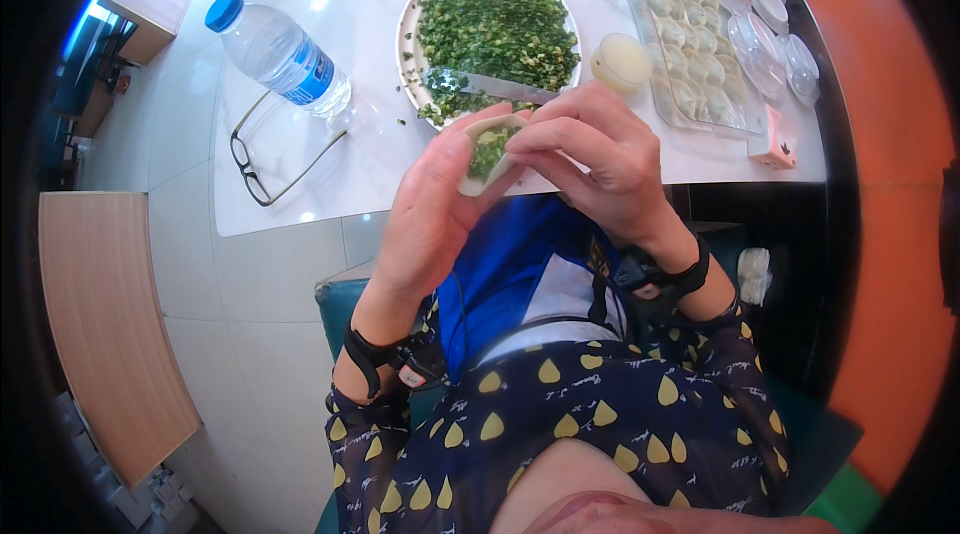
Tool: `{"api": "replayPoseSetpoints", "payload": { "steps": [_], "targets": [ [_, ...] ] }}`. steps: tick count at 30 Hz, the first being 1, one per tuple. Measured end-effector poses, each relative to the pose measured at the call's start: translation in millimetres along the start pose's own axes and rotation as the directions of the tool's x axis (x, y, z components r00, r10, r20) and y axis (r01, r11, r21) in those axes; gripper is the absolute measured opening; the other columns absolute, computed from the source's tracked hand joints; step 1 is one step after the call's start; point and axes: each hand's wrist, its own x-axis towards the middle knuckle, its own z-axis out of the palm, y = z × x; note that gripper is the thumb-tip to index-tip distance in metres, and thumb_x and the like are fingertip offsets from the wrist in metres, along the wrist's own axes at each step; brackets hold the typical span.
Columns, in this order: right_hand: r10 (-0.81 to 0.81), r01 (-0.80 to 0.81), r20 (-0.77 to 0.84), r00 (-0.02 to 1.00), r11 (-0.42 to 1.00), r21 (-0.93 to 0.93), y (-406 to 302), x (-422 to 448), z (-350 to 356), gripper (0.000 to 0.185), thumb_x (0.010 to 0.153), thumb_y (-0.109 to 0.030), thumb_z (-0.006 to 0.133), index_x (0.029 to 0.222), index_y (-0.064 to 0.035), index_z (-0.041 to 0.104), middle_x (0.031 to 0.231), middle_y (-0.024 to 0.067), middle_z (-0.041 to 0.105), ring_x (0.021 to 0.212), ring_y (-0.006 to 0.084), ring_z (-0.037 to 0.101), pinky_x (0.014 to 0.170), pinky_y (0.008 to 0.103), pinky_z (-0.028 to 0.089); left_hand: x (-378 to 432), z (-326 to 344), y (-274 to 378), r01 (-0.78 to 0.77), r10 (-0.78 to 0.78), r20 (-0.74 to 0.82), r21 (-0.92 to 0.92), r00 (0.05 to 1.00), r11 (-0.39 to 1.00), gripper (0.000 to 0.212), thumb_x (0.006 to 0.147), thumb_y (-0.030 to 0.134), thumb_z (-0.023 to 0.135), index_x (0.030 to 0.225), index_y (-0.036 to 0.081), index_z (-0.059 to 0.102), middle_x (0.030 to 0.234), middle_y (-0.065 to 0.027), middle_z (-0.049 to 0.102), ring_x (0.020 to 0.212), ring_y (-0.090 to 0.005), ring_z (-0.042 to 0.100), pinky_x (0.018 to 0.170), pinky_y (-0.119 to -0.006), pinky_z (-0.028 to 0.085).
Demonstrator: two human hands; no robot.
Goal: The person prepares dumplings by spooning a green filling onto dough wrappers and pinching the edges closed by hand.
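A round dough wrapper (466, 178) with chopped green filling (489, 151) in it is held between both hands, its sides partly folded up. My left hand (435, 193) cradles it from the left and below. The fingertips of my right hand (604, 151) pinch its right edge. Behind the hands, a white plate (406, 88) bears a heap of chopped greens (495, 28) with some green liquid at the back. A flat metal blade or spatula (510, 88) lies across the plate's near part, its right end hidden by my right hand.
A small cup of pale contents (622, 63) stands right of the plate, beside a clear tray (660, 110) of dumplings (694, 35). Clear plastic containers (757, 46) and a small box (774, 140) lie farther right. A water bottle (277, 54) and eyeglasses (259, 185) are at the left.
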Motion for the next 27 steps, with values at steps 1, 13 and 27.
{"api": "replayPoseSetpoints", "payload": {
  "steps": [1, 13, 27],
  "targets": [
    [0.003, -0.003, -0.003, 1.0, 1.0, -0.002, -0.4, 0.0, 0.0, 0.018, 0.074, -0.007, 0.083, 0.088, -0.0099, 0.072, 0.085, 0.0043, 0.068, 0.081, 0.0242, 0.066, 0.067, 0.0353, 0.052, 0.5, -1.4, -1.3, 0.003, -0.003, 0.002, 0.002, 1.0, 1.0, 0.046, 0.109, 0.018, 0.045, 0.148, -0.006, 0.042, 0.142, -0.0172, 0.055, 0.13, -0.0224, 0.056, 0.114, -0.037, 0.044],
    [0.102, -0.101, -0.015, 0.995, 0.994, 0.048, -12.2, 2.1, -10.7, 0.034, 0.071, -0.016, 0.09, 0.098, -0.0072, 0.07, 0.094, 0.0071, 0.068, 0.085, 0.0257, 0.068, 0.075, 0.0359, 0.055, -2.2, -9.9, -5.8, -0.263, 0.246, 0.107, 0.557, 0.963, 0.788, 0.047, 0.098, -0.005, 0.06, 0.144, -0.003, 0.052, 0.134, -0.0114, 0.064, 0.122, -0.0158, 0.06, 0.105, -0.029, 0.047],
    [0.442, -0.508, 0.25, 0.862, 0.76, 0.405, -1.3, -10.5, -14.2, 0.014, 0.083, 0.002, 0.081, 0.095, 0.0014, 0.074, 0.089, 0.0055, 0.072, 0.078, 0.0119, 0.066, 0.071, 0.0252, 0.053, -2.7, -15.8, -7.3, -0.307, 0.263, 0.159, 0.483, 0.952, 0.82, 0.04, 0.098, -0.005, 0.06, 0.138, -0.005, 0.056, 0.141, -0.0167, 0.061, 0.12, -0.0148, 0.061, 0.097, -0.025, 0.049]
  ]
}}
